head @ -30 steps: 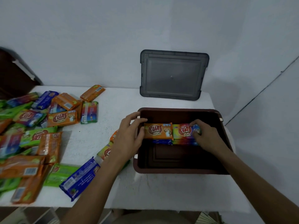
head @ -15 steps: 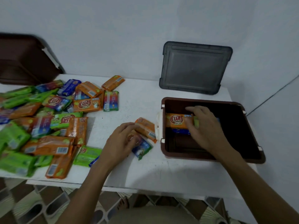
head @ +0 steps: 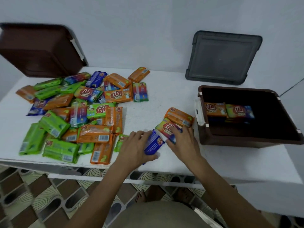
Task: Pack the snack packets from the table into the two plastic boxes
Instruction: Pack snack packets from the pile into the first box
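Gripping a blue packet (head: 153, 143) (long axis toward the box (head: 213, 139)), left hand (head: 137, 148) closed round it

"KUAT" logo readable on orange packet (head: 118, 95); same on boxed packet (head: 215, 109).

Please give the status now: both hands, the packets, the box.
Left hand on blue packet, right hand on multicoloured packet. Brown box open, few packets inside. Big pile waits on table; nothing blocks the box.
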Demonstrator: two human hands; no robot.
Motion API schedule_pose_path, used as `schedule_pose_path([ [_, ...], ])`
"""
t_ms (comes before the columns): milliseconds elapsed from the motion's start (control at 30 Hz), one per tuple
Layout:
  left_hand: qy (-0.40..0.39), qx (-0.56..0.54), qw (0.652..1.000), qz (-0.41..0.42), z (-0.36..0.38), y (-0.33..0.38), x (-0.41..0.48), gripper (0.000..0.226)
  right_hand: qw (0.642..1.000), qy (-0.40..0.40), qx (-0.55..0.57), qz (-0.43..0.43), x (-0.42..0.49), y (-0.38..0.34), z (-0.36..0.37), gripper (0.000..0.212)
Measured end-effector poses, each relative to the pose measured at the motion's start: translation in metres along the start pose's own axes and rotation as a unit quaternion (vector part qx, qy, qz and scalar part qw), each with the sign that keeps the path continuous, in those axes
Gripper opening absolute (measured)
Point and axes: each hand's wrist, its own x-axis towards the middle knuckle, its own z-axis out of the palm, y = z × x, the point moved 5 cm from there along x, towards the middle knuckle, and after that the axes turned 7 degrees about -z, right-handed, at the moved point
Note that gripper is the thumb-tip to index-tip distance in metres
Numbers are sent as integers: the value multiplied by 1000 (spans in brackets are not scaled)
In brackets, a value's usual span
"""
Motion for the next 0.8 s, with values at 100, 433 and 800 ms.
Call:
schedule_pose_path([
  [100, 11, 31, 999, 5, 4, 12, 7, 81, 1000, 6, -3, 11, 0, 2, 7, 55],
  [433, 67, -150, 986, -19, -33, -9, -1, 85, 973, 114, 192, -63, -6, -3, -29, 50],
  [800, 123, -472, 872, 32, -103, 56, 27, 55, 926, 169, 318, -111, -16, 38, -146, 44],
])
